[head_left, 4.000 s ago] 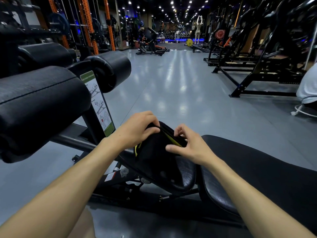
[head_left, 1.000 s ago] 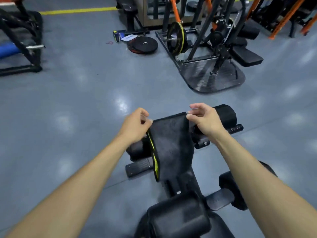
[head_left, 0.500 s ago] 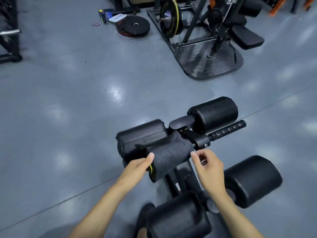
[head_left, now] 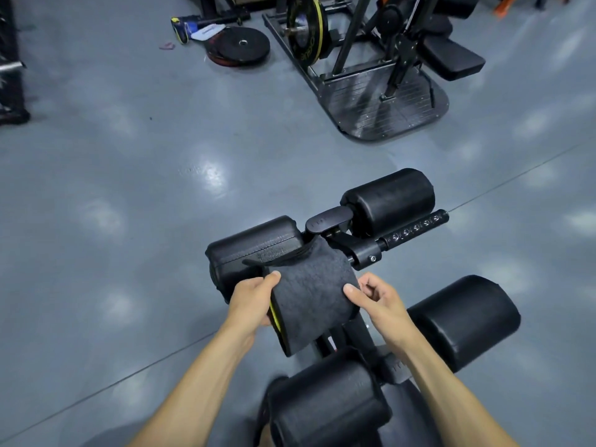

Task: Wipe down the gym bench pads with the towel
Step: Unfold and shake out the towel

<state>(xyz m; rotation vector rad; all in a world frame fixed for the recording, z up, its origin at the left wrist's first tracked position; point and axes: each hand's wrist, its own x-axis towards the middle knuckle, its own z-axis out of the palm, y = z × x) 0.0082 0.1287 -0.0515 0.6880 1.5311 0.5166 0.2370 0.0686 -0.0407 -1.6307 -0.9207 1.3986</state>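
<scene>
A dark grey towel [head_left: 309, 291] with a yellow edge lies draped over the near side of the far left roller pad [head_left: 251, 246] of the bench. My left hand [head_left: 253, 301] grips the towel's left edge, thumb on top. My right hand [head_left: 375, 300] pinches its right edge between thumb and curled fingers. Three more black roller pads show: far right [head_left: 390, 201], near right [head_left: 464, 321] and near centre [head_left: 325, 404]. The bench's main pads are out of view.
A knurled black handle [head_left: 416, 232] sticks out to the right of the frame. Grey gym floor surrounds the bench. Ahead stand a plate-loaded machine on a steel platform [head_left: 380, 104], weight plates on the floor [head_left: 240, 48], and a black rack [head_left: 11, 75] at far left.
Both hands lowered the towel from held up in the air onto the far left roller pad. In the last half second the hands have barely moved; the view looks lower.
</scene>
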